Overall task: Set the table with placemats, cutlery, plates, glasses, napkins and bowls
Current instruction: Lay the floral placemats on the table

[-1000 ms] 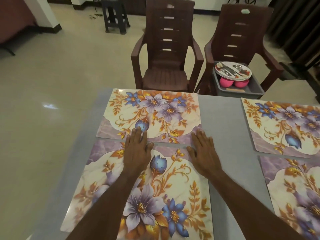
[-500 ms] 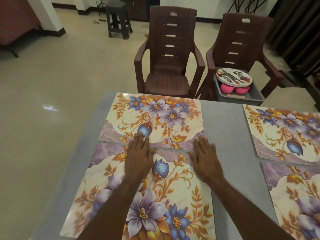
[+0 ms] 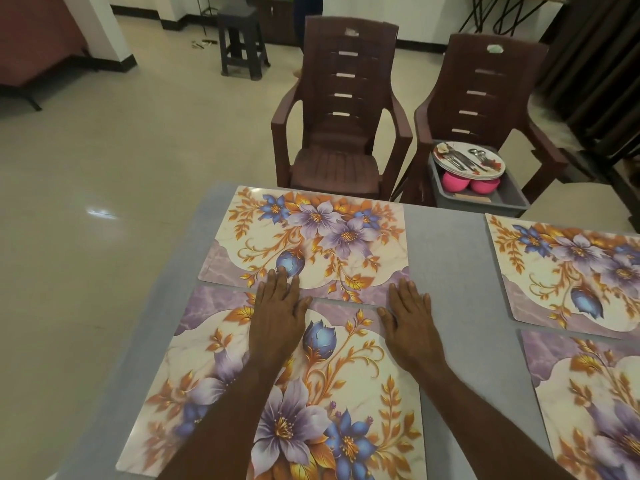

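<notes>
No grip: flat hands point(image 3: 278, 311) point(image 3: 412, 317) on placemats point(image 3: 311, 237), maybe cutlery point(image 3: 465, 157) beyond.

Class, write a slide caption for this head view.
Both hands, left and right, press flat on floral placemats.

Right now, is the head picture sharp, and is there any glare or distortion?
Head view: hands and placemats are sharp; a small glare patch lies on the floor; the wide lens bows the table edges; the far right corner by the curtain is dim.
</notes>
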